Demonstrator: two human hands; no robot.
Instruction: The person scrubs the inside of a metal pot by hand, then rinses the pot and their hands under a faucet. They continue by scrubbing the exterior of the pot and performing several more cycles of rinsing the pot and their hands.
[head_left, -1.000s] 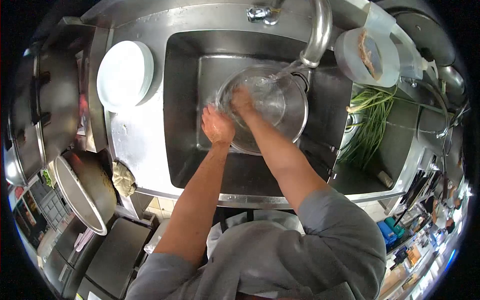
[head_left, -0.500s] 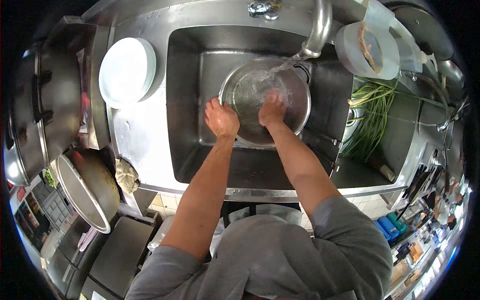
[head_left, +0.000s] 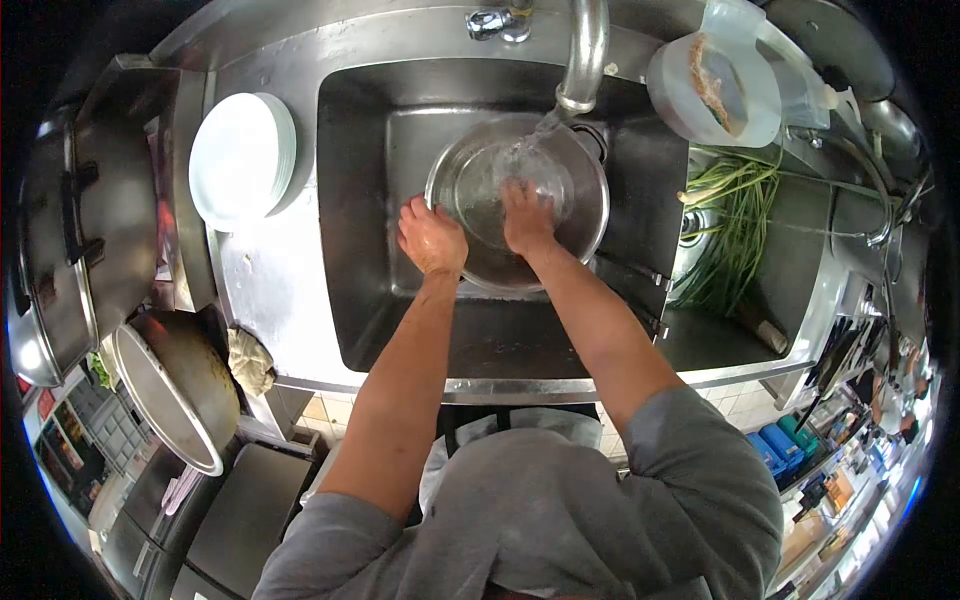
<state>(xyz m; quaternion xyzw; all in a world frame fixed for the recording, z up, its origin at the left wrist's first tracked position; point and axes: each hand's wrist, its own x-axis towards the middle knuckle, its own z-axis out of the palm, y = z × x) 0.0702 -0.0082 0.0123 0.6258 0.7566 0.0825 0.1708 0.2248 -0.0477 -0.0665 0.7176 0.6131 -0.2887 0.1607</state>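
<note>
A round metal pot [head_left: 590, 225] with side handles stands in the left basin of a steel sink [head_left: 355, 290]. My left hand [head_left: 432, 237] is closed over the pot's left rim, fingers on the outside. My right hand [head_left: 528, 218] is inside the pot, its fingers stretched out and slightly apart near the inner bottom, in the water. No object shows in it. From the faucet spout [head_left: 577, 85], water runs into the pot just beyond the right fingertips. Shallow clear water swirls around that hand.
A stack of white plates [head_left: 240, 160] stands on the left counter. Long green onions [head_left: 740, 225] lie in the right basin. A translucent tub [head_left: 665, 90] with food remains sits above it. A crumpled cloth [head_left: 250, 362] lies at the counter's left corner, near a large tilted pot [head_left: 170, 390].
The view has shifted slightly, so the sink and pot appear farther left. My right fingers show more clearly and look more spread. My left hand stays on the rim; water keeps running.
</note>
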